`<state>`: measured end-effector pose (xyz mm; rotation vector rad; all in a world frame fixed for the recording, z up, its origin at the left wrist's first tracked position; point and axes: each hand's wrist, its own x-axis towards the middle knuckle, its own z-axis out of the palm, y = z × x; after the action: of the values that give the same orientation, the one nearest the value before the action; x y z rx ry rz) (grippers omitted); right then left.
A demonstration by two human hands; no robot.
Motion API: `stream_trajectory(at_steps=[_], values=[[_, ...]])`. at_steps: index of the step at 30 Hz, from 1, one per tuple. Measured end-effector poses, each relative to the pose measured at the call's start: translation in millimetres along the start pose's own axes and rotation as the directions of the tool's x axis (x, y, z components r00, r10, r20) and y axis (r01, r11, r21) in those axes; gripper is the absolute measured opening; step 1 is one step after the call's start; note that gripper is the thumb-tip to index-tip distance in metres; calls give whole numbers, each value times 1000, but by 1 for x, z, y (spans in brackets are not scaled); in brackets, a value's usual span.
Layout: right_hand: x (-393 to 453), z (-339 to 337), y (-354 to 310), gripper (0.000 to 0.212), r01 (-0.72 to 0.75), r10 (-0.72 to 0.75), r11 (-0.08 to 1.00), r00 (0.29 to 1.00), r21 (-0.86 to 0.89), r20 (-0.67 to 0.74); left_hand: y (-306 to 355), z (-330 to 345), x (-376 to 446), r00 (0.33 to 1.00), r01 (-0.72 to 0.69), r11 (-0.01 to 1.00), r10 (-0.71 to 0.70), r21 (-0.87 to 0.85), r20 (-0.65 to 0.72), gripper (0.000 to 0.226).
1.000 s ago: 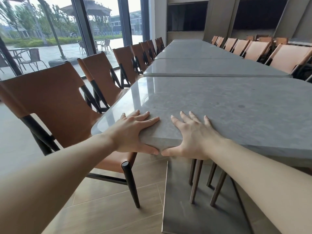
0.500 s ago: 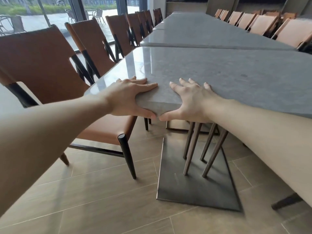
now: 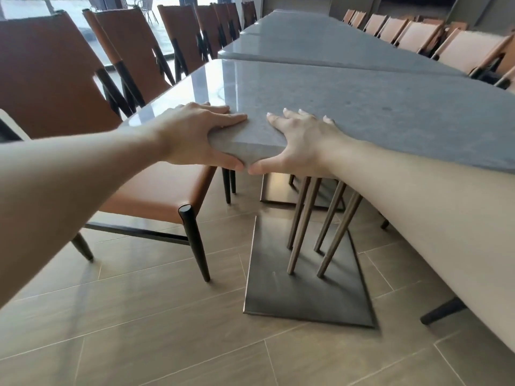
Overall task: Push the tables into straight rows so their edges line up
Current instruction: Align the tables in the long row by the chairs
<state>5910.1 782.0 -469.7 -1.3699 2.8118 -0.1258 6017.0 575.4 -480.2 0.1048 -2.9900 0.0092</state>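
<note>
The nearest grey stone-topped table (image 3: 348, 107) stands at the end of a long row, its corner pointing toward me. My left hand (image 3: 195, 132) lies on the left side of that corner, fingers flat on top and thumb under the edge. My right hand (image 3: 295, 143) clasps the right side of the same corner the same way; the two thumbs almost touch below it. The table stands on slanted brown legs (image 3: 303, 224) on a dark flat base plate (image 3: 306, 285). The second table (image 3: 315, 48) beyond it sits at a slight angle to it, with a wedge-shaped seam between them.
Brown leather chairs (image 3: 55, 84) with black legs line the left side, the nearest one tucked close to the table corner. Paler chairs (image 3: 462, 51) line the right side. A tiled floor (image 3: 167, 330) lies below, windows at the far left.
The view has tilted downward, showing more floor and the base plate. Both hands keep the same grip on the corner. The near table looks slightly turned against the second one.
</note>
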Motion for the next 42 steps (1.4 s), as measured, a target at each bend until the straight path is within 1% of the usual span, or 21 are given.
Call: stream_trajectory(at_steps=[4,7,13,16,21,23,27,29,31,33,34,35,36,39,42], values=[[1,-1,1,121,5,-5,1000,1000,-16,14,2,-4,-2,1000,-4,1000,4,7,0,115],[4,-2,3,120,14,-13,1000,999,-6,35,-1,-2,3,999,-39,999,39,23,7,114],[0,-5,2,124,-5,4,1000,998,4,55,-2,-3,2,998,12,999,-14,35,56,121],[5,-2,5,125,7,-9,1000,997,19,73,-5,-1,4,998,-1,999,-1,44,61,121],[1,-4,5,127,9,-10,1000,999,7,49,2,-6,-1,997,24,1000,-25,16,74,121],[3,-6,5,127,-1,1,1000,997,8,76,0,-6,1,992,53,998,-55,20,112,126],[3,-10,1,130,-6,7,1000,990,-13,139,0,-8,-1,984,56,997,-64,54,167,126],[5,-16,2,129,-28,30,1000,974,-13,222,0,-12,0,977,54,998,-60,37,204,129],[15,-28,0,121,-94,70,994,941,57,332,-2,-15,0,973,78,994,-59,-78,225,123],[26,-38,-8,103,-219,139,964,900,151,413,-6,-16,2,978,119,968,-75,-220,196,106],[30,-39,-13,96,-251,169,957,891,146,420,-8,-16,3,981,136,954,-91,-266,174,97],[32,-37,-19,91,-255,192,961,891,104,411,-9,-15,4,983,151,943,-110,-297,149,90],[33,-33,-23,87,-251,205,966,896,68,393,-9,-14,5,983,165,934,-129,-317,130,84],[31,-26,-28,75,-292,230,950,896,113,380,-8,-14,5,981,177,932,-140,-316,136,76],[31,-28,-26,76,-300,249,951,892,81,378,-8,-19,7,975,187,940,-142,-286,169,76]])
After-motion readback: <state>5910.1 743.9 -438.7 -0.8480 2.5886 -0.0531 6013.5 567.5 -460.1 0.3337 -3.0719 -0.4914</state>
